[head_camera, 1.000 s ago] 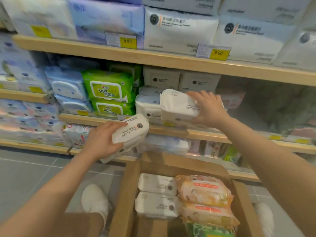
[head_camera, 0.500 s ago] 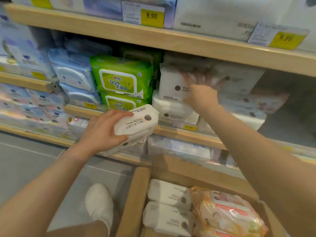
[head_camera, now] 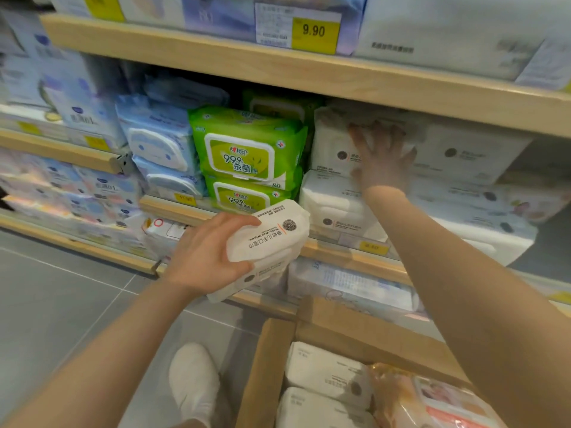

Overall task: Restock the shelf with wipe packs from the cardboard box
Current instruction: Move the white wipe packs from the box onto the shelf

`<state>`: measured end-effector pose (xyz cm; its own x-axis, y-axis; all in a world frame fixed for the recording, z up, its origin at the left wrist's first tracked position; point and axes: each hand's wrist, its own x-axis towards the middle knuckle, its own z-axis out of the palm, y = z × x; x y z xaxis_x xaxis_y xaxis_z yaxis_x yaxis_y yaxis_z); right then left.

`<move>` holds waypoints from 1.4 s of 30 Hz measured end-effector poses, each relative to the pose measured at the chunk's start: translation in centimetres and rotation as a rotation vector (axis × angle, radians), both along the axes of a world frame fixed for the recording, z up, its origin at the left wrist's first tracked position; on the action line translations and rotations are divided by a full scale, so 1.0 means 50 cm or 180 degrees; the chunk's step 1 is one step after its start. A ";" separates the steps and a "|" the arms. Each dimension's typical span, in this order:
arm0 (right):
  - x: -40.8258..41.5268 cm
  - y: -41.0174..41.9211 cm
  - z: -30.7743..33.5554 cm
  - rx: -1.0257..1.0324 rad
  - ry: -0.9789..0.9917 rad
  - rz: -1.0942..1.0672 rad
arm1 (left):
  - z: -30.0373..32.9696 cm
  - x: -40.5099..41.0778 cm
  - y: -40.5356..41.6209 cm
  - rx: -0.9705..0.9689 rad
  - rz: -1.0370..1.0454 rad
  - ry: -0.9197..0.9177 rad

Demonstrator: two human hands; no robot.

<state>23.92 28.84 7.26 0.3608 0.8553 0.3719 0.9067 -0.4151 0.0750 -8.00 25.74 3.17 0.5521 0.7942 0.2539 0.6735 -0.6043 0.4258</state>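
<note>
On the middle shelf [head_camera: 364, 251], just right of the green packs [head_camera: 247, 149], the right hand [head_camera: 381, 159] lay with fingers spread and fairly straight against the upper white pack [head_camera: 332, 143] of the white stack, pressing it back under the shelf board above; motion blur there made it hard to tell whether the thumb hooked the pack's edge. The left hand [head_camera: 205, 257] waited lower and nearer the body, fingers and thumb curled round the held wipe packs [head_camera: 268, 245], which looked like two stacked together, long axis tilted up toward the right and pointing at the white stack. That stack lay up and to the right of the held packs, so the left hand was probably the one to feed next, once the right cleared away. More white packs sat in the cardboard box [head_camera: 265, 372] below, beside orange ones [head_camera: 432, 400].

A second before, the right hand gripped a white pack in front of the shelf edge; half a second before, it was already pushing that pack in above the lower one. The left hand's hold was unchanged, while the view had drawn closer to the shelf.
</note>
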 end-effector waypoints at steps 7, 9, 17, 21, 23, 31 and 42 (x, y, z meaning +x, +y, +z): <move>-0.010 -0.067 0.014 0.0022 0.0263 0.0313 | 0.013 0.008 -0.015 -0.0262 -0.0068 -0.0157; -0.030 -0.152 0.000 0.0494 0.0824 0.0671 | 0.017 0.017 -0.030 -0.0416 -0.0124 -0.0187; -0.086 -0.418 -0.084 -0.0248 0.4104 0.1390 | 0.028 0.092 -0.136 -0.1401 -0.0889 -0.0668; -0.073 -0.484 -0.067 0.0154 0.4570 0.1378 | 0.039 0.132 -0.202 -0.1763 -0.1213 -0.0906; -0.065 -0.522 -0.059 0.0431 0.4573 0.1277 | 0.045 0.151 -0.222 -0.1807 -0.1365 -0.0962; -0.029 -0.605 -0.009 0.1707 0.4162 0.0993 | 0.084 0.237 -0.263 -0.1454 -0.1116 -0.1590; 0.052 -0.595 -0.032 0.2489 0.3859 0.0426 | 0.024 0.385 -0.236 -0.2333 -0.0522 -0.2124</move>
